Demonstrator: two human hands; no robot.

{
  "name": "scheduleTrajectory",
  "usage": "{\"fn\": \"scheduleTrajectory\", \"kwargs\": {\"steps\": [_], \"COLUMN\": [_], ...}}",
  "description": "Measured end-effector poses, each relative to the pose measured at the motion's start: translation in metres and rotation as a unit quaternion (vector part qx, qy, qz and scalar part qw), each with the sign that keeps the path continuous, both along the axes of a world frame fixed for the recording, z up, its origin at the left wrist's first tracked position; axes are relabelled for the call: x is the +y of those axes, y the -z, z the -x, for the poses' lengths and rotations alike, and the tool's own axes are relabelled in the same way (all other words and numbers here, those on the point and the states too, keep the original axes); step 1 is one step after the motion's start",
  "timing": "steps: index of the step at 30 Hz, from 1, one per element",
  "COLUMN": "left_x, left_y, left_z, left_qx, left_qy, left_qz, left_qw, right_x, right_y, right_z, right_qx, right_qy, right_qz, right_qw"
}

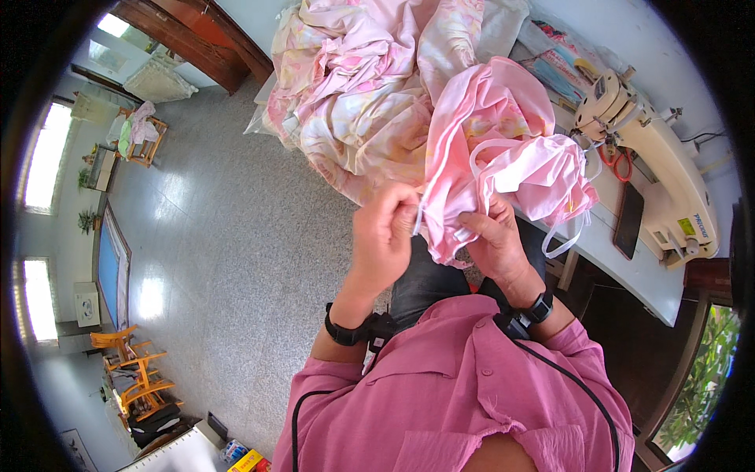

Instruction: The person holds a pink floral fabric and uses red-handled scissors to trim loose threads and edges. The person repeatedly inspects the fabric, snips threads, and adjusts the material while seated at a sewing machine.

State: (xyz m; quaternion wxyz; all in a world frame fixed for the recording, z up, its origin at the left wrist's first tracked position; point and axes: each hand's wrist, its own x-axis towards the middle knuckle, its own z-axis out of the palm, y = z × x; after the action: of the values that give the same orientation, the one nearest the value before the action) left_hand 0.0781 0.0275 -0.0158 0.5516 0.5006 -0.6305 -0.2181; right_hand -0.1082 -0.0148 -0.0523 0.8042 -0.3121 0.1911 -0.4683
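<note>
Pink printed fabric [451, 194] is gathered between my two hands. My left hand [384, 236] pinches its left edge, at a narrow pale strip, between thumb and fingers. My right hand [496, 236] grips the lower bunched part, thumb on top and fingers partly hidden behind the cloth. Thin pale straps or loops [563, 245] hang from the fabric's right side, near the sewing machine's needle area. A large heap of pink and cream patterned fabric [365, 118] lies beyond my hands. The cream sewing machine [672, 159] stands to the right.
A dark phone [629, 221] lies on the white sewing table [655, 289], near red-handled scissors [619, 164]. Plastic-wrapped packages [554, 65] are behind the machine head. Wooden chairs [138, 377] stand at the far lower left. Black cables run along my arms.
</note>
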Motion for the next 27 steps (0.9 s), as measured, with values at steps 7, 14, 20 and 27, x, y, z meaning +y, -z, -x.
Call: {"fn": "scheduleTrajectory", "kwargs": {"steps": [7, 14, 20, 27], "left_x": [0.003, -0.005, 0.006, 0.014], "left_y": [0.005, -0.003, -0.008, -0.001], "left_z": [-0.021, -0.035, -0.088, -0.037], "left_qx": [0.079, 0.159, -0.092, 0.189], "left_qy": [-0.023, -0.090, -0.210, 0.027], "left_qz": [0.013, 0.065, -0.076, -0.172], "left_qw": [0.997, 0.981, 0.970, 0.966], "right_x": [-0.005, -0.005, -0.008, -0.011], "right_y": [0.001, 0.007, 0.012, 0.018], "right_z": [0.001, 0.005, 0.009, 0.005], "right_qx": [-0.055, -0.041, -0.042, -0.053], "right_qy": [-0.057, -0.008, 0.011, -0.024], "right_qz": [-0.016, 0.015, -0.008, -0.045], "right_qw": [0.997, 0.999, 0.999, 0.997]}}
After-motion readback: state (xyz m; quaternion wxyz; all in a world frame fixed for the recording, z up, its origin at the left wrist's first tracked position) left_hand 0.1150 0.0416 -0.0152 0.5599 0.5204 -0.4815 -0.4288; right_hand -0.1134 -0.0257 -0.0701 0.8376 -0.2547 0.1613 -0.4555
